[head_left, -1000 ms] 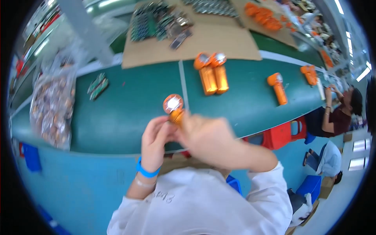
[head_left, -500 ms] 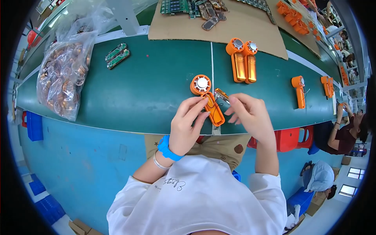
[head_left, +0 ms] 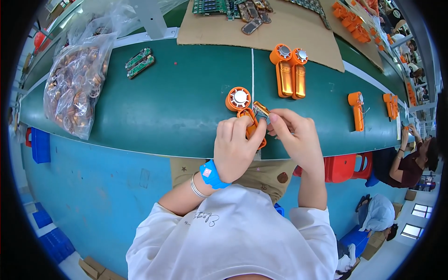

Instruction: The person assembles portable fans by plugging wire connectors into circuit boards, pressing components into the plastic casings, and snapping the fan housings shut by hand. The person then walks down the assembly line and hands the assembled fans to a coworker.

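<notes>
An orange handheld fan [head_left: 238,99] lies before me on the green work surface, round head away from me. Its handle is an opened shell, partly covered by my left hand [head_left: 235,147]. The left thumb and fingers close around that handle. Beside it a narrow gold cover [head_left: 261,108] with a pale inner side is tilted up. Its near end meets the pinched thumb and forefinger of my right hand [head_left: 296,135]. Thin dark wire shows between the handle and the cover; its ends are hidden by fingers.
Two gold-handled orange fans [head_left: 291,77] lie farther off, near a cardboard sheet [head_left: 210,37] bearing circuit boards. At left are two green boards [head_left: 140,63] and a plastic bag of copper-coloured rings [head_left: 77,93]. Another fan [head_left: 356,111] lies right. A co-worker [head_left: 410,158] sits far right.
My left hand has moved right and farther over the fan's handle, covering more of it. My right fingers have closed in on the near end of the gold cover.
</notes>
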A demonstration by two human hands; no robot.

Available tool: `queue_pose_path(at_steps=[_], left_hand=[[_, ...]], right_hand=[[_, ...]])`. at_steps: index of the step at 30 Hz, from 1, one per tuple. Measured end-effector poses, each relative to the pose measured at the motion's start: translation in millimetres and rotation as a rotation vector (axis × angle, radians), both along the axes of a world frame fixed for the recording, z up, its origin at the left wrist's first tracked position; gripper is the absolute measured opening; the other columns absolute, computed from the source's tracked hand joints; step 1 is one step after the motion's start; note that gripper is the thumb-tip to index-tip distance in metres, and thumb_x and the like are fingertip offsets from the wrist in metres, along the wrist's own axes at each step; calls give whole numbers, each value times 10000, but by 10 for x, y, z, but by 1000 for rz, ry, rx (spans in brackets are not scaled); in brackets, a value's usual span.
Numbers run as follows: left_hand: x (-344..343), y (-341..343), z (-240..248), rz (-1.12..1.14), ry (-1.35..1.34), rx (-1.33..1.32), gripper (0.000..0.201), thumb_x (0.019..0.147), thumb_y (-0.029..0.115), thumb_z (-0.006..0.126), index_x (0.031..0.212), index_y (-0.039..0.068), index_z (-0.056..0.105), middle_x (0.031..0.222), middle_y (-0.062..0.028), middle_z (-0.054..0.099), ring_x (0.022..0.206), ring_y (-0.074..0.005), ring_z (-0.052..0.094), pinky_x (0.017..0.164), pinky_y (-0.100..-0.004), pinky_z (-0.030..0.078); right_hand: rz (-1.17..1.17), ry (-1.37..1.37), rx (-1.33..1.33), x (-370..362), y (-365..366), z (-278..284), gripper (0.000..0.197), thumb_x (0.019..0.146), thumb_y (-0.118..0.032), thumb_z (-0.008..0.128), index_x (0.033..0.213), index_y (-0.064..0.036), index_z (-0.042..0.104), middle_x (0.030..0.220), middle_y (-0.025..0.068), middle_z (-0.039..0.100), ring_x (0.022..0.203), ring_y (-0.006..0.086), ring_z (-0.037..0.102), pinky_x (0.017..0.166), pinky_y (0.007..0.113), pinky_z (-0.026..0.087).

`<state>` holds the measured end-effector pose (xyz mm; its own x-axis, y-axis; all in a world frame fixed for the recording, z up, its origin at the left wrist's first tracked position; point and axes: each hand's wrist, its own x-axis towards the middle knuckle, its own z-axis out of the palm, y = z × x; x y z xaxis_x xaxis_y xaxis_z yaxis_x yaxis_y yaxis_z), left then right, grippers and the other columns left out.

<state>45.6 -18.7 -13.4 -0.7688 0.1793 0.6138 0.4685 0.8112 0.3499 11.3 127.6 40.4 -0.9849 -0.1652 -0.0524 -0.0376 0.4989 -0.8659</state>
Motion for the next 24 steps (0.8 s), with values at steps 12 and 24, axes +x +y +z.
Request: queue_pose_path(at_steps=[12,24], left_hand=[[-70,-70,-12,-38,44,9,255,687,66,622,937,23,603,932,-75,494,867,-240,489,705,-346,398],[-155,21,46,80,-128,262,178,672,-45,671,810,32,590,836,-82,513,754,-258,488,627,-358,415]], right_hand=[[-13,-22,-55,4,12,-65,234,877,-174,576,933,47,627,616,111,596,515,96,507,480,249,411],[20,70,-16,77,-53,-122,233,870,-186,590,961,25,621,618,134,609,512,162,595,491,268,455]])
